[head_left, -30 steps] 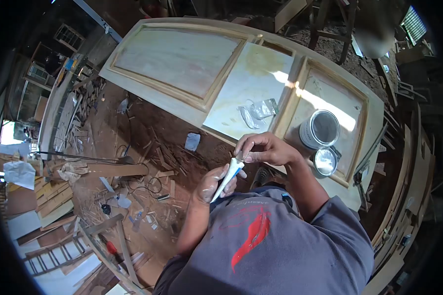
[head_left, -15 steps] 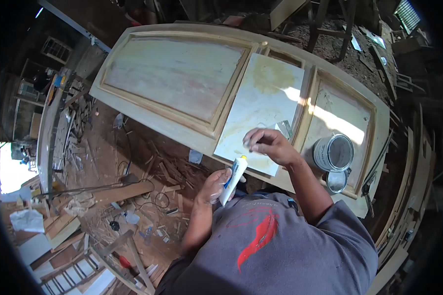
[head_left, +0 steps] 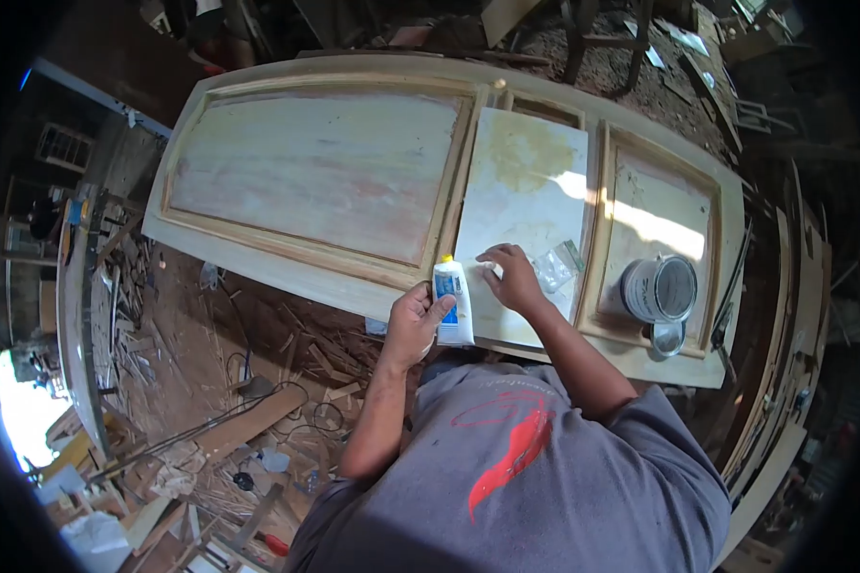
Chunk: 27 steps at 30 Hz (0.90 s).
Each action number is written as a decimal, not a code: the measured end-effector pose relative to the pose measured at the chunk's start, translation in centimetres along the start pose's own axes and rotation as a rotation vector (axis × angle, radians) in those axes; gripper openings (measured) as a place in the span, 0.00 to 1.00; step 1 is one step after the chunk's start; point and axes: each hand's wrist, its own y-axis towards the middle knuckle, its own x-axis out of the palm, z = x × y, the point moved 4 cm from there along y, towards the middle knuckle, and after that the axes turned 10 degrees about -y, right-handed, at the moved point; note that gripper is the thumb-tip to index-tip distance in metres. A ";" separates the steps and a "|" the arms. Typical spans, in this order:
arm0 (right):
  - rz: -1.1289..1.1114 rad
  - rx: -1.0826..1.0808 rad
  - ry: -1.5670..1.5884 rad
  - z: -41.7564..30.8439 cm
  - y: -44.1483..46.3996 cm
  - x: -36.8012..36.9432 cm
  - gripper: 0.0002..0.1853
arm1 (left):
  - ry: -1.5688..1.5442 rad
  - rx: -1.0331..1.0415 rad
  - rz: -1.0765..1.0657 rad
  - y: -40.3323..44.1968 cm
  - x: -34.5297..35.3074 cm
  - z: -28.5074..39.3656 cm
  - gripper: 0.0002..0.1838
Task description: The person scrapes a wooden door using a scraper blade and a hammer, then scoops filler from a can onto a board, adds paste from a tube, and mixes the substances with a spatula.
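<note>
My left hand (head_left: 413, 327) is closed around a white and blue squeeze tube (head_left: 455, 315) with a yellow tip. The tube points up, at the near edge of a white board (head_left: 524, 215). Over that board, right of the tube, my right hand (head_left: 516, 282) has its thumb and fingers drawn together. Something small and pale may be between them, but I cannot make it out. A clear plastic bag (head_left: 552, 269) lies on the board just beyond the right hand. The board rests across a panelled wooden door (head_left: 287, 272).
An open metal can (head_left: 643, 291) stands on the door's right panel, with a round metal lid or shallow tin (head_left: 669, 340) beside it. Wood scraps (head_left: 306, 358) and a cable (head_left: 191, 435) litter the floor at left. Long planks (head_left: 779, 353) lean at right.
The tube has turned from slanted to nearly upright and moved up slightly. My right hand has shifted left and lower, uncovering more of the plastic bag. The whole view has tilted a little.
</note>
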 end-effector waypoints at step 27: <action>-0.312 0.743 1.275 5.5 -11.4 -9.5 0.24 | 0.181 -0.212 0.025 4.4 11.7 -11.3 0.17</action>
